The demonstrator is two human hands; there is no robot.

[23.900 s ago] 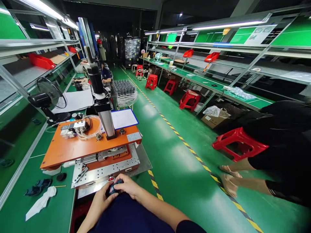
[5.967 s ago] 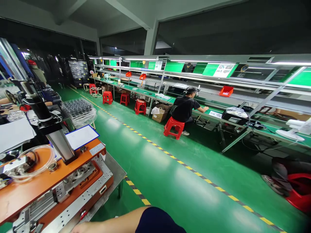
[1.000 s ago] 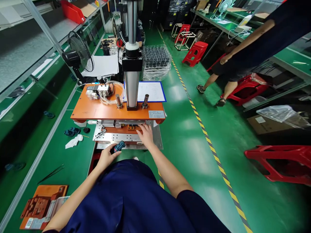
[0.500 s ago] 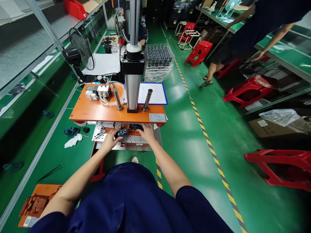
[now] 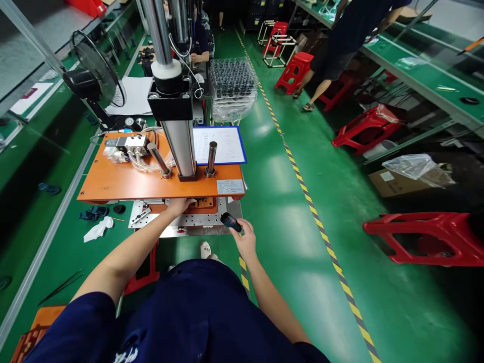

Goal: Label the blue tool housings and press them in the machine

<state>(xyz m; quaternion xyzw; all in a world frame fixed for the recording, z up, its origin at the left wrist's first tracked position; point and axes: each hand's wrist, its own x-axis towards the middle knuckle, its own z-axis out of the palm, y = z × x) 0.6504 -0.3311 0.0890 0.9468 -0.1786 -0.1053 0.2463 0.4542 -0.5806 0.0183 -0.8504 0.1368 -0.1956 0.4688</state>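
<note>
My left hand [image 5: 178,205] reaches under the orange top plate [image 5: 151,182] of a small press, fingers at the orange fixture [image 5: 206,203] on the perforated metal base [image 5: 196,222]. Whether it holds anything there is hidden. My right hand [image 5: 246,241] is off the base's right front corner, closed around a dark cylindrical part [image 5: 230,222] that points up and left. The press's silver cylinder [image 5: 181,146] rises from the middle of the top plate.
A desk fan [image 5: 93,70], a white cloth [image 5: 98,229] and tweezers [image 5: 60,287] are on the green bench at left. Behind the press lie a blue-edged sheet [image 5: 219,143] and wrapped part trays [image 5: 232,80]. Red stools [image 5: 423,237] and a standing person [image 5: 340,30] are across the aisle.
My left hand has pushed further under the orange plate with the small blue-black part. My right hand has pulled back from the fixture to the right, now holding a dark cylindrical part.
</note>
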